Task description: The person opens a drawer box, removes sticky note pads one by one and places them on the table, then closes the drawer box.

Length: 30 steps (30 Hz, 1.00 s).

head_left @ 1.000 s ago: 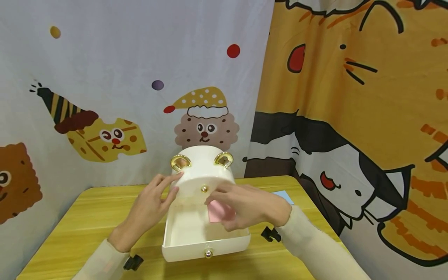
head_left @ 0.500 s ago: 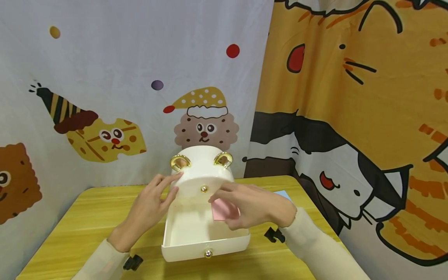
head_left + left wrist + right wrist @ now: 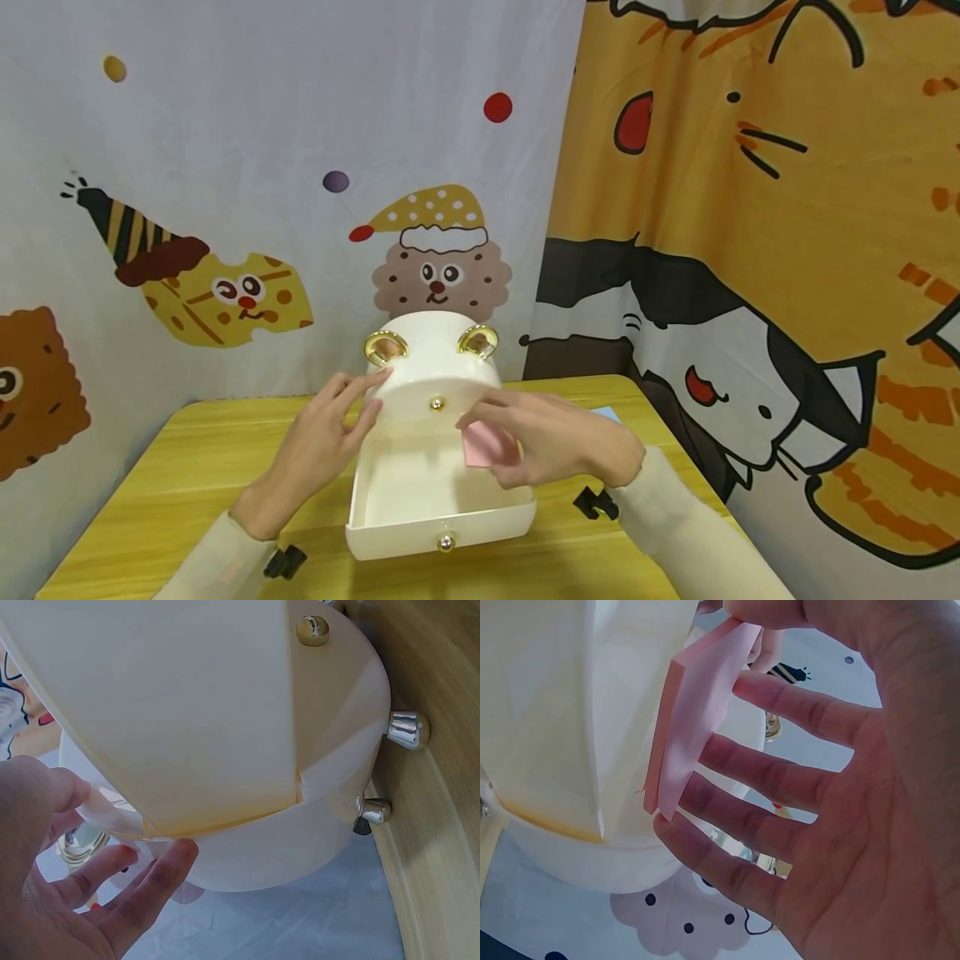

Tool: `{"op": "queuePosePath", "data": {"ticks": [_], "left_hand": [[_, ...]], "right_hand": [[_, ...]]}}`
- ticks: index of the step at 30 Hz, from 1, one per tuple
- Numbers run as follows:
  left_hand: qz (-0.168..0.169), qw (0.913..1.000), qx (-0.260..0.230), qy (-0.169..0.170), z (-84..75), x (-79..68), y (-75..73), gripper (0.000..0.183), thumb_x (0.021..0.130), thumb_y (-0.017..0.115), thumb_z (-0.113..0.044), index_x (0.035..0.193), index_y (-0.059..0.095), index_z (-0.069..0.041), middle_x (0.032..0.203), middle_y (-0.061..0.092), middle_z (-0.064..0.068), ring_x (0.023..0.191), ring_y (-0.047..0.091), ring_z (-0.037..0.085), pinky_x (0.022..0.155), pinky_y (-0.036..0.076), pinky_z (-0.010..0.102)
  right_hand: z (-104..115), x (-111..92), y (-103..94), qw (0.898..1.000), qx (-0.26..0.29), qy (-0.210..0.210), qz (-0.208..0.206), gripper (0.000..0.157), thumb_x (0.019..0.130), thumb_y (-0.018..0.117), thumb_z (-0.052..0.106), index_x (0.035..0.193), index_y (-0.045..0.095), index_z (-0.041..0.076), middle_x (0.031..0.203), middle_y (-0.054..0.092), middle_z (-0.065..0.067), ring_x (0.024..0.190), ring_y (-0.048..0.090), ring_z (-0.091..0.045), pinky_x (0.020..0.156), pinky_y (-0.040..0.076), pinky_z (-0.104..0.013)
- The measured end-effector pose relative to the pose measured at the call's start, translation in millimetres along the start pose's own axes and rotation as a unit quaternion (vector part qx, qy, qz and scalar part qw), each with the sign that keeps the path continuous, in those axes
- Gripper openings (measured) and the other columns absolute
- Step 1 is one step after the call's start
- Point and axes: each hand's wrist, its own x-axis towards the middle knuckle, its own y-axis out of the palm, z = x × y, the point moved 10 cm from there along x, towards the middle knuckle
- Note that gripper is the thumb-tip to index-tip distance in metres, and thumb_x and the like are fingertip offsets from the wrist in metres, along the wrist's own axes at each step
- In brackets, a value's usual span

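A white cabinet (image 3: 433, 371) with two gold ear-shaped trims and a small gold knob stands on the table. Its lower drawer (image 3: 401, 546), which has its own gold knob, is pulled out, and its visible floor is bare. My left hand (image 3: 315, 454) rests its fingertips against the cabinet's left side; in the left wrist view its fingers touch the white wall near the drawer. Over the right side of the drawer, my right hand (image 3: 558, 437) holds a pink sticky note pad (image 3: 697, 720) between thumb and fingertips, tilted.
Partly hidden behind my right wrist, a light blue flat piece (image 3: 609, 413) lies on the yellow wood-grain table (image 3: 202, 483). A curtain with cartoon prints (image 3: 247, 108) hangs close behind the table and along its right side.
My right hand has drifted a little to the right with the pink sticky note pad. The left hand, cabinet and drawer stay where they were.
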Motion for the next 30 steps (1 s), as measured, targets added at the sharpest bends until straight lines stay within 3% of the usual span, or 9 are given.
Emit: {"op": "queuePosePath", "data": {"ticks": [10,30], "left_hand": [[-0.003,1.0000,0.000,0.005,-0.9,-0.6,-0.4,0.049,0.110,0.081,-0.009,0.157,0.074,-0.022,0.109,0.070,0.005,0.069,0.045,-0.003,0.059,0.051,0.021],[-0.011,0.9998,0.001,0.016,-0.8,0.0,-1.0,0.050,0.109,0.082,-0.007,0.157,0.075,-0.019,0.105,0.067,0.007,0.067,0.039,-0.003,0.056,0.045,0.020]], "right_hand": [[-7.7,-6.3,-0.5,1.000,-0.010,0.009,-0.012,0.062,0.094,0.088,0.031,0.153,0.071,0.026,0.150,0.071,0.007,0.118,0.068,-0.011,0.100,0.063,-0.035],[-20.7,-18.5,-3.4,0.999,-0.013,0.017,-0.041,0.061,0.093,0.090,0.027,0.151,0.072,0.023,0.147,0.072,0.007,0.118,0.068,-0.013,0.099,0.065,-0.038]]}}
